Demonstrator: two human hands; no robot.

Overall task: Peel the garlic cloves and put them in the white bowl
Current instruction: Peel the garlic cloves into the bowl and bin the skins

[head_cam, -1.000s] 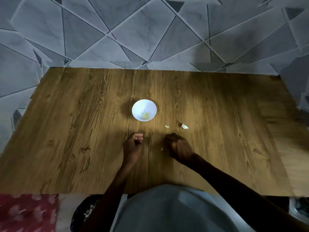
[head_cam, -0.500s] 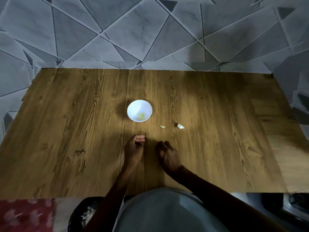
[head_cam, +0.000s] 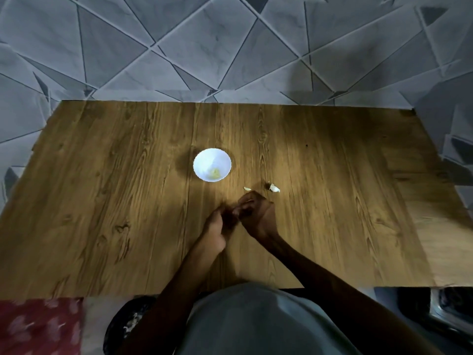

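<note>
Left hand (head_cam: 217, 230): your fingers curled against the right's; grasp unclear.
Right hand (head_cam: 258, 216): curled too, perhaps pinching something.
Garlic clove (head_cam: 274, 187): lay just beyond your right fingers, apart.
White bowl (head_cam: 204, 160): farther, leftward.

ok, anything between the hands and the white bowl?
Nothing visible. Only bare table lies between the left hand, the right hand and the white bowl. A garlic clove and a pale scrap sit right of that path.
</note>
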